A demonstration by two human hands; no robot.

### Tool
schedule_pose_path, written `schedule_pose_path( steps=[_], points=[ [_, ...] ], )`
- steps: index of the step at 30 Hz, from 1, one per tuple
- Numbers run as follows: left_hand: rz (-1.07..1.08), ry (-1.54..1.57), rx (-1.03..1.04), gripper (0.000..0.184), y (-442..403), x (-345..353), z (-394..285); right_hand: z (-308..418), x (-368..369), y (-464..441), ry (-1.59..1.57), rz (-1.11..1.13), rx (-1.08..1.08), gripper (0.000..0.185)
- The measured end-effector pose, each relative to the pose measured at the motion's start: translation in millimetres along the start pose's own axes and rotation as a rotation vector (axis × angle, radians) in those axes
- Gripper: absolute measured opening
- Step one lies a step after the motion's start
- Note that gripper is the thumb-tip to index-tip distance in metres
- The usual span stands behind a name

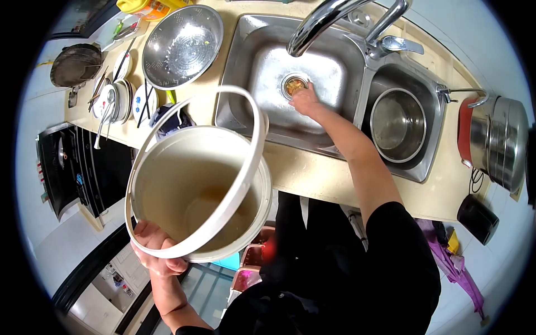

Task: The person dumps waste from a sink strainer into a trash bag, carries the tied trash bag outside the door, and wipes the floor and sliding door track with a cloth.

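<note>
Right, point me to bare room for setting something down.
The counter strip along the large basin's front edge is bare; so is the patch between the small basin and the stacked pots. Inside the large basin, bare steel surrounds the right hand. The left end is crowded with dishes and the colander.

The colander [183, 47] sits left of the large sink basin [268, 106] on the counter [312, 177]; right of that basin, a pot [398, 125] stands in the smaller basin [385, 86].
</note>
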State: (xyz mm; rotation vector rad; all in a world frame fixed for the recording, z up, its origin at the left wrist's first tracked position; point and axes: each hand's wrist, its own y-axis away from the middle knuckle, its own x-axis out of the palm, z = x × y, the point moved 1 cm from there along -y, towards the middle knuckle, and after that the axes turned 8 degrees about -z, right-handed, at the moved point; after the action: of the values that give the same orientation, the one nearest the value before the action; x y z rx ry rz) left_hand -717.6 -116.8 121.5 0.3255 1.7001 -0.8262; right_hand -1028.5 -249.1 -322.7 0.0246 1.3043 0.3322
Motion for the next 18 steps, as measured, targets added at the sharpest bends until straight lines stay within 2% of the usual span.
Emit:
schedule_pose_path(
  steps=[4,7,9,13,15,18],
  points=[
    [0.029,0.085,0.026,0.044,-19.5,11.9,0.5,0.2,1.5,0.0,-0.01,0.019,-0.011,0.039],
    [0.035,0.114,0.035,0.041,-25.3,14.6,2.6,-2.5,5.0,-2.8,-0.011,0.119,0.018,0.038],
    [0.023,0.121,0.029,0.041,-25.9,20.9,5.6,-2.4,9.6,-1.0,-0.009,-0.044,-0.004,0.04],
    [0.032,0.107,0.023,0.04,-25.6,25.4,10.3,-1.5,17.5,-1.4,0.014,-0.076,-0.009,0.041],
    [0.058,0.116,0.007,0.041,-26.4,27.5,11.4,0.8,17.1,-1.3,0.017,-0.188,-0.017,0.042],
    [-0.021,0.124,-0.029,0.043,-29.1,34.5,12.6,-1.1,10.4,-2.5,-0.049,-0.069,0.036,0.046]
  ],
)
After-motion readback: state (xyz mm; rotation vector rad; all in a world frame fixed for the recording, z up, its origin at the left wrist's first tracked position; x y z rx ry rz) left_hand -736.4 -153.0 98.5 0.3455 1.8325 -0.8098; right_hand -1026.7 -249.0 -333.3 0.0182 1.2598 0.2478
